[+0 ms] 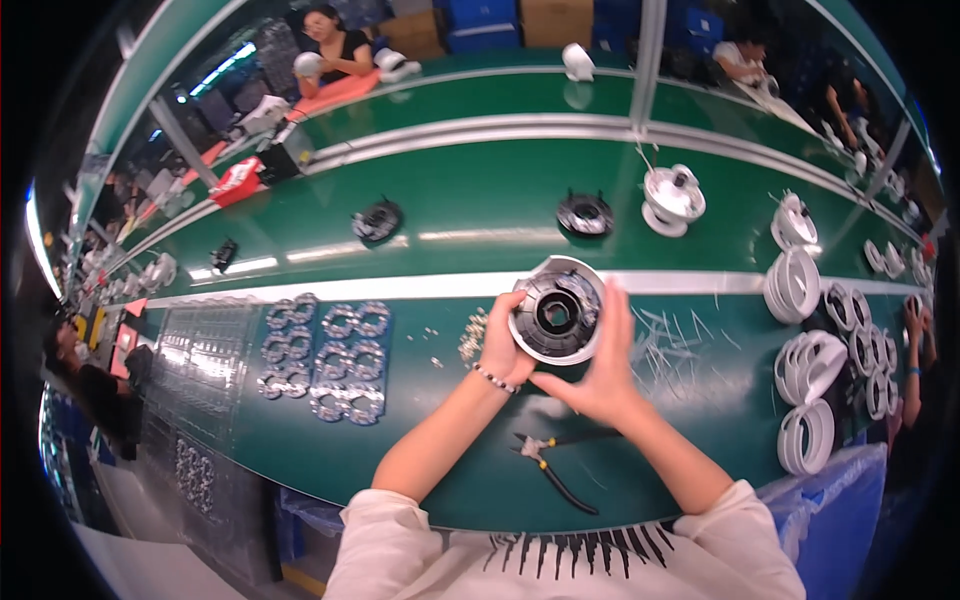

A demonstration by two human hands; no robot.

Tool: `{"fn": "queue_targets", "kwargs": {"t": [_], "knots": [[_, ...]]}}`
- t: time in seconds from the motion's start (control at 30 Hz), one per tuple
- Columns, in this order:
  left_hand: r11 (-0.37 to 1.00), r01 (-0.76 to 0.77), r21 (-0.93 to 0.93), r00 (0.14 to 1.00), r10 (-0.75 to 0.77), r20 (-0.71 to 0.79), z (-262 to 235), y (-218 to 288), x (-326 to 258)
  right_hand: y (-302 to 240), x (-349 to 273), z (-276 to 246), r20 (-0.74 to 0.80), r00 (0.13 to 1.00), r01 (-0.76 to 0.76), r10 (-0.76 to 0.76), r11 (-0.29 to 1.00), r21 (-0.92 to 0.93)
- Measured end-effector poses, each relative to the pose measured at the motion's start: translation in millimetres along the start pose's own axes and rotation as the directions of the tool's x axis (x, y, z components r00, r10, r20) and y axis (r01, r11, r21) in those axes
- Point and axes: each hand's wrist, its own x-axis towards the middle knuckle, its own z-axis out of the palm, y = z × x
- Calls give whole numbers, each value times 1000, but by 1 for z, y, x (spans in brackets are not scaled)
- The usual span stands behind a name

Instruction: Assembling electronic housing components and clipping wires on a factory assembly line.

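My left hand (503, 345) is closed around the left side of a round white housing (541, 351). A black ring-shaped insert (556, 312) with a hollow centre sits inside it and faces up. Along the housing's right side, my right hand (606, 372) has its fingers stretched out and its thumb spread away below; it looks slightly blurred. Whether its palm presses on the rim, I cannot tell. Below the hands, diagonal cutters (545, 465) with black handles lie on the green bench (465, 465), jaws apart.
Small pale pieces (473, 335) lie left of my hands, thin white strips (670, 345) right. Blue trays of ring parts (350, 365) lie left. White housings (805, 435) stand right. Beyond, a green conveyor (470, 190) carries black units (585, 214) and a white assembly (674, 198). Other people sit opposite.
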Motion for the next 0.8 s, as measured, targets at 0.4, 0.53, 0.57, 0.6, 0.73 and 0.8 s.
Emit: {"fn": "queue_targets", "kwargs": {"t": [0.4,0.53,0.57,0.6,0.73,0.8], "knots": [[919,-272,285,771,385,-507,-92,53,173,-26,-103,-40,853,519,481,-53,843,-241],[795,-231,560,702,535,-470,-111,66,214,-8,-90,-41,842,536,400,-62,897,-189],[543,21,840,761,537,-366,-73,45,215,8,-90,-53,827,562,348,-19,912,-216],[511,-134,849,652,691,-312,-121,93,220,-7,-81,-46,814,562,375,-145,922,-95],[-271,-320,908,279,889,364,-52,73,210,13,-59,-60,827,556,504,-90,827,-249],[-446,-487,751,245,755,608,11,57,198,27,-42,-74,762,636,507,-124,811,-291]]}}
